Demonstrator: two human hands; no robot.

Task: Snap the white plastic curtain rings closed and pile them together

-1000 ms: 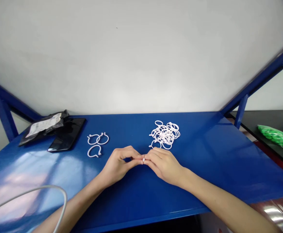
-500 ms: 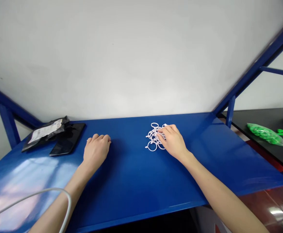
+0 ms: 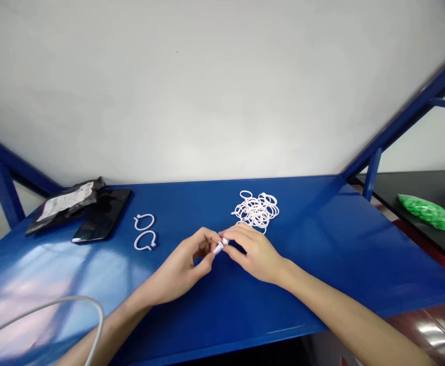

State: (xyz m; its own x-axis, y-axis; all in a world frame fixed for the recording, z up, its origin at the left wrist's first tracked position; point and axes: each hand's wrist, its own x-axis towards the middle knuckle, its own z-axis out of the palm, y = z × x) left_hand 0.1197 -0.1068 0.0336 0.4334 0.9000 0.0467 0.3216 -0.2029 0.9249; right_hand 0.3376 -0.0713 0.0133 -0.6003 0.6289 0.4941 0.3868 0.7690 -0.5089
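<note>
My left hand (image 3: 195,262) and my right hand (image 3: 255,254) meet over the middle of the table, their fingertips pinching a small white plastic ring (image 3: 218,248). Only its knobbed ends show; my fingers hide the rest. Behind my right hand lies a loose pile of white plastic rings (image 3: 258,212), overlapping one another. To the left of my left hand rest two separate white rings, an upper one (image 3: 152,222) and a lower one (image 3: 137,243), each with a gap between its ends.
A black plastic package (image 3: 69,202) with a white label lies partly over a black tablet-like slab (image 3: 102,216) at the left. A white cable (image 3: 73,299) crosses my left forearm. Blue frame bars (image 3: 375,170) edge the table. A bag of green pieces (image 3: 428,211) lies on a dark surface at right.
Two gapped rings now lie on the left, where my left hand was. My left hand has moved right, my right hand left from the pile, and both now pinch one ring.
</note>
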